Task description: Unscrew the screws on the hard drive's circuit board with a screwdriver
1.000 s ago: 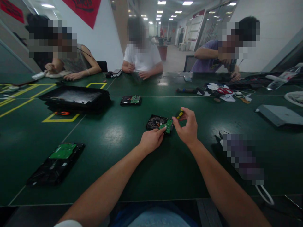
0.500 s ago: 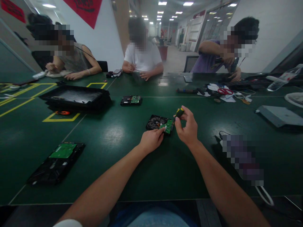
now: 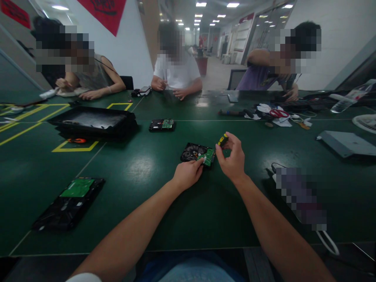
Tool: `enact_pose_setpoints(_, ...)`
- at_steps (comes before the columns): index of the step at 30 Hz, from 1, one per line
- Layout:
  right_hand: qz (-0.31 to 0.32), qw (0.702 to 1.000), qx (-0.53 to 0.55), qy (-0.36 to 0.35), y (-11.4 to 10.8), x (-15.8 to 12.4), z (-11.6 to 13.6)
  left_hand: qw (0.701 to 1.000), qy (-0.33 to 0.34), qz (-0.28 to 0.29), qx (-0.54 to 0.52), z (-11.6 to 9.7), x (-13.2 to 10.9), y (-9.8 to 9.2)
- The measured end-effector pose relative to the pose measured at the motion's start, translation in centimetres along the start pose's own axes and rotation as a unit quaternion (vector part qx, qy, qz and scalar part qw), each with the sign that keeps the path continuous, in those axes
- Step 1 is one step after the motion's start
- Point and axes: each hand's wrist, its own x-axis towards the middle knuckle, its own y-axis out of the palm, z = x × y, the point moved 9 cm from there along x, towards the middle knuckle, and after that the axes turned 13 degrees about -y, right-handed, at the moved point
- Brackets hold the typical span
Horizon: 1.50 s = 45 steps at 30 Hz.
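A black hard drive [image 3: 192, 152] with a green circuit board [image 3: 208, 157] lies on the dark green table [image 3: 147, 168] in front of me. My left hand [image 3: 188, 174] rests at its near edge, fingers closed on the green board. My right hand [image 3: 233, 160] is closed round a small screwdriver with a yellow and black handle [image 3: 222, 139], held upright over the board's right end.
A second hard drive [image 3: 162, 125] lies farther back, a third [image 3: 69, 203] at the near left. A black tray [image 3: 94, 121] sits at the left, a grey device [image 3: 346, 143] and scissors [image 3: 279, 113] at the right. Three people sit across the table.
My right hand has turned the screwdriver handle slightly between its fingers. The left hand and the drive have stayed in place.
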Motion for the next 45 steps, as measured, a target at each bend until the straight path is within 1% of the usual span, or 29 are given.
enact_pose_setpoints(3,0.003,1.0,-0.009,-0.007,0.0,0.0,0.0,1.0,-0.001,0.0,-0.003,0.0,0.0,0.0)
enact_pose_setpoints(8,0.008,1.0,0.017,-0.008,0.3,0.1,0.3,1.0,-0.004,0.005,-0.004,0.2,0.1,0.3)
enact_pose_setpoints(13,0.001,1.0,-0.016,-0.012,0.1,0.0,0.2,1.0,-0.005,0.004,0.001,0.2,0.3,0.5)
enact_pose_setpoints(16,0.011,1.0,0.003,-0.015,0.4,-0.1,0.2,1.0,-0.005,0.0,0.0,0.3,0.2,0.4)
enact_pose_setpoints(22,0.019,0.999,0.048,0.002,0.7,-0.2,0.2,1.0,-0.007,-0.003,-0.016,0.4,0.2,0.4)
enact_pose_setpoints(31,0.008,1.0,-0.005,-0.015,0.3,-0.1,0.3,1.0,-0.006,-0.001,-0.019,0.3,0.3,0.3)
enact_pose_setpoints(39,0.024,0.997,0.071,0.009,1.0,-0.5,0.0,1.0,-0.012,0.009,-0.016,0.5,0.3,0.7)
enact_pose_setpoints(45,0.007,0.999,0.03,0.008,0.6,-0.5,-0.1,1.0,-0.009,0.004,-0.012,0.4,0.3,0.4)
